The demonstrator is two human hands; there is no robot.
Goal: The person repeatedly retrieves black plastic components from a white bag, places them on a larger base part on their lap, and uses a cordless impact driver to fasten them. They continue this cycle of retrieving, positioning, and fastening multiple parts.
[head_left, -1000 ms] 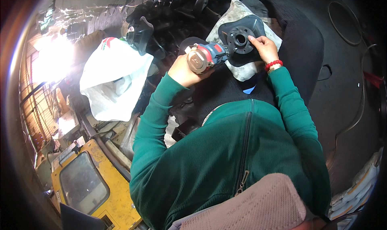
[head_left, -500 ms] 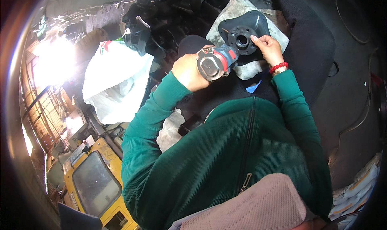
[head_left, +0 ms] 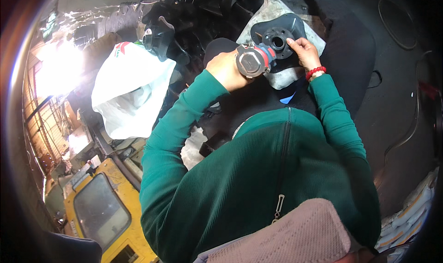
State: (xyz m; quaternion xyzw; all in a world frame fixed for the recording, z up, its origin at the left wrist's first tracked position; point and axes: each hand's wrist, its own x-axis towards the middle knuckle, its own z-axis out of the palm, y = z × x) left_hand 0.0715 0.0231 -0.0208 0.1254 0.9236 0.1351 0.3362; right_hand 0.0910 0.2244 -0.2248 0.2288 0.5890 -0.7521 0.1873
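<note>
My left hand [head_left: 227,72] is wrapped round a cordless power tool [head_left: 253,61] with a dark round back end and blue and red body. The tool's front end, partly hidden by its body, lies against the left side of a black part [head_left: 295,28], which has a round flange and a central hole. Pinching the flange's right edge is my right hand [head_left: 304,54], with red beads at its wrist. Beneath the black part lies a stained whitish cloth [head_left: 271,7] across my lap.
Many glossy black parts [head_left: 203,32] are heaped beyond my left hand. A white plastic bag [head_left: 131,90] lies left of my arm. At lower left stands a yellow machine [head_left: 134,203] with a window. A thin cable [head_left: 413,129] runs along the dark floor at right.
My left hand and the power tool have shifted slightly right, and the tool has tilted. The right hand keeps its pinch on the black part.
</note>
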